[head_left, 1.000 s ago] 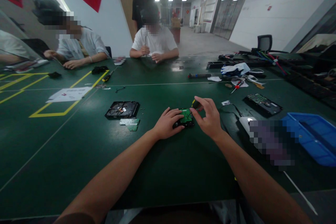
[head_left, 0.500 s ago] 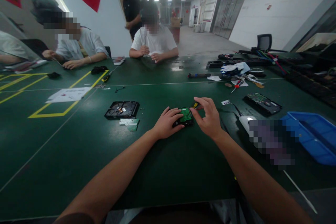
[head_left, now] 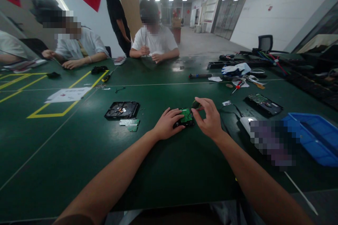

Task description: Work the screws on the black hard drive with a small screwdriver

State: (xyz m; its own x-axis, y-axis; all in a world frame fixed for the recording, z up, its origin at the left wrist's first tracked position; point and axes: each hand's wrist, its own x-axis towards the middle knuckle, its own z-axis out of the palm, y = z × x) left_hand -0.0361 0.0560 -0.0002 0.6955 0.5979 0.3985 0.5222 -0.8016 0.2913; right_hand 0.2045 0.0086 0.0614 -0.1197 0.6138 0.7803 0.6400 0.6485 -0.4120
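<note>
A hard drive [head_left: 187,116] with a green circuit board on top lies on the table in front of me. My left hand [head_left: 167,123] grips its left side, with the fingers over the top edge and the thumb along the near edge. Between the fingertips and thumb of my right hand [head_left: 210,117] is a small screwdriver [head_left: 195,105] with a dark and yellow handle, over the drive's right side. Its tip is too small to make out. To the left are a black drive casing [head_left: 123,110] and a detached circuit board [head_left: 130,124].
At the right are another hard drive [head_left: 264,104], a blue tray [head_left: 314,147] and a white device [head_left: 246,123] with a cable. A red screwdriver [head_left: 238,86] lies farther back. Co-workers sit across the green table [head_left: 158,179]; one person stands behind.
The screwdriver's handle has turned in my right fingers, showing less yellow. My left hand stays on the hard drive. The standing person has moved left.
</note>
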